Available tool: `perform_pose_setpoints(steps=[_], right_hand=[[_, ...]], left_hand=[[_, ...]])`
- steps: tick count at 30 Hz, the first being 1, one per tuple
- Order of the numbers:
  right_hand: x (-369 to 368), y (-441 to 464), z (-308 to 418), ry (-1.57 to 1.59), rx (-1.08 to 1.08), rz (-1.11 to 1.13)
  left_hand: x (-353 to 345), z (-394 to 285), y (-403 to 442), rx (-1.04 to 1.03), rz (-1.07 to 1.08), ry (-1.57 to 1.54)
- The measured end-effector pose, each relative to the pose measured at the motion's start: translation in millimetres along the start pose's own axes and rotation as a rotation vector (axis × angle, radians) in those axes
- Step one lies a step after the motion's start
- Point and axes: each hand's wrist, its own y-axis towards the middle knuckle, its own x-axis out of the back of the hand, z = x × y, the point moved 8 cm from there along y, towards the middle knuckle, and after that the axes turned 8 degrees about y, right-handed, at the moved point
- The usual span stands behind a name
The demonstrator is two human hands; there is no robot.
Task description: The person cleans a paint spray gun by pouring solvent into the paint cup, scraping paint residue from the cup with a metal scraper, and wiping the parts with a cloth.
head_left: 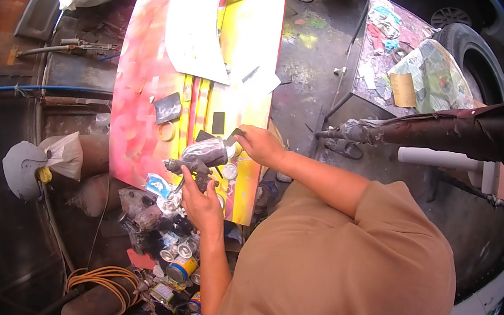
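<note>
My left hand (pixel 201 205) is wrapped at the handle of a spray gun (pixel 191 168), whose nozzle faces left. The gun's greyish cup (pixel 206 150) lies tilted above it, toward my right hand. My right hand (pixel 261 146) pinches a small dark flat piece (pixel 236 135) beside the end of the cup. Both hands are over the near end of a long pink and yellow panel (pixel 148 72). Around them on the panel lie a dark square sheet (pixel 167 107), a small black rectangle (pixel 218 122), a round tan lid (pixel 167 131) and a round clear lid (pixel 229 172).
Below the panel sits a heap of cans (pixel 181 269) and litter. An orange coiled hose (pixel 102 285) lies lower left. To the right stand a cluttered table (pixel 369 58), a tyre (pixel 472 59) and a dark wrapped pole (pixel 449 130). A blue hose (pixel 30 87) crosses the left side.
</note>
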Motion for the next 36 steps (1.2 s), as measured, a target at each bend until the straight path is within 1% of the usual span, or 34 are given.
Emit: perform_pose_setpoints(steps=[17, 36], right_hand=[[-6.6, 2.0, 3.0, -0.004, 0.047, 0.007], [-4.9, -0.6, 6.4, 0.008, 0.055, 0.017]], left_hand=[[3.2, 6.3, -0.5, -0.021, -0.052, -0.015], [9.3, 4.5, -2.6, 0.023, -0.017, -0.034]])
